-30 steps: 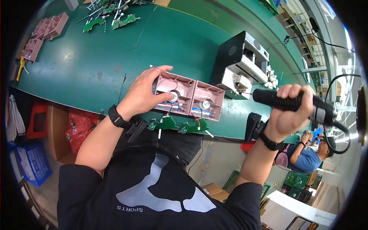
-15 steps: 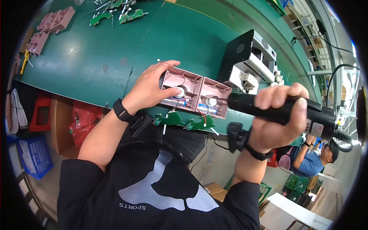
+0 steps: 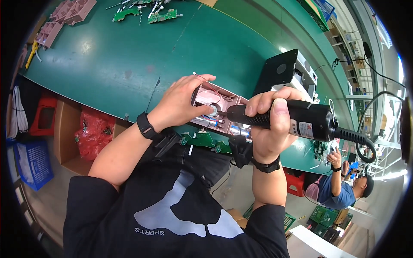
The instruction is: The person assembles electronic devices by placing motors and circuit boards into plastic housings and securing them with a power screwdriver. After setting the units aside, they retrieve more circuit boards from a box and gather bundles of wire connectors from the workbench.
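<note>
The black power driver (image 3: 307,116) has just shifted leftward: half a second ago its bit was at the right compartment of the pink housing (image 3: 232,99), and now it points into the left one, right beside the round metal part (image 3: 212,111). For the work in hand, this puts the driving on the left compartment; whether the bit actually touches a screw is too small to tell. The right hand (image 3: 275,124) is closed around the driver's barrel, holding it nearly level over the right compartment, which it partly covers. The left hand (image 3: 178,105) clasps the housing's left end, fingers over the far side, thumb pressed on the round part.

The housing lies near the green worktable's (image 3: 129,56) near edge, in front of the person. Just nearer hang two green circuit boards (image 3: 202,139). To the right and farther off stands a black and white machine (image 3: 277,71); at the far left are more pink housings (image 3: 71,13), a yellow tool (image 3: 32,53) and a pile of boards (image 3: 161,16). Below the table on the left are a red stool (image 3: 43,111), a red bag (image 3: 94,133) in a carton (image 3: 66,137), and a blue basket (image 3: 33,163); on the right, a co-worker (image 3: 340,189) in blue works at the table
</note>
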`<move>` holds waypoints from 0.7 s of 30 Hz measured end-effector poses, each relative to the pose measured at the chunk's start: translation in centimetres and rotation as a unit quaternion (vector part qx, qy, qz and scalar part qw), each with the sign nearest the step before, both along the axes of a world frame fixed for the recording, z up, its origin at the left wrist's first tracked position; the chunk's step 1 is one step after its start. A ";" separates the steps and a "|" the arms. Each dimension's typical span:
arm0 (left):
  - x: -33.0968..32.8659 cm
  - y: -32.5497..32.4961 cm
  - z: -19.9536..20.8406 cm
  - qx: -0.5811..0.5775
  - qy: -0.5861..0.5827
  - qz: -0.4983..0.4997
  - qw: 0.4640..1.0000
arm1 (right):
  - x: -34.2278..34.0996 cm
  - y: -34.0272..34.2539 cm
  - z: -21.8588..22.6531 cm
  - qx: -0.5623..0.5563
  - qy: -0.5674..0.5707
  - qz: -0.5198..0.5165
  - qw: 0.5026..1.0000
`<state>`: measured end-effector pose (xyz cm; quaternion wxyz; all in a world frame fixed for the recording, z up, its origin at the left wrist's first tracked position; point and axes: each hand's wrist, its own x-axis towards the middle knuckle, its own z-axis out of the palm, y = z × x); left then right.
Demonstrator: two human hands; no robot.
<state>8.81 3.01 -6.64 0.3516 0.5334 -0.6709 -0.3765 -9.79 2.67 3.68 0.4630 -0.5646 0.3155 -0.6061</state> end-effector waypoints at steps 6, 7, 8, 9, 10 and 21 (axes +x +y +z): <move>0.1 -0.1 -0.2 -0.016 -0.003 0.000 1.000 | 0.3 -0.3 -0.8 0.000 0.006 0.004 1.000; 0.1 -0.1 -0.1 -0.017 -0.008 -0.001 1.000 | 0.2 -0.2 -0.9 -0.001 0.006 0.002 1.000; 0.1 -0.1 0.0 -0.020 -0.008 -0.004 1.000 | 0.1 -0.3 -1.1 0.004 0.000 0.002 1.000; 0.0 -0.1 0.0 -0.019 -0.009 -0.005 1.000 | 0.1 -0.3 -1.2 0.008 -0.007 0.001 1.000; 0.0 -0.1 0.0 -0.018 -0.010 -0.007 1.000 | 0.1 -0.3 -1.1 0.011 -0.015 0.000 1.000; 3.4 0.1 0.3 0.008 0.054 -0.108 0.993 | -8.8 -1.2 5.7 -0.093 0.004 -0.129 0.987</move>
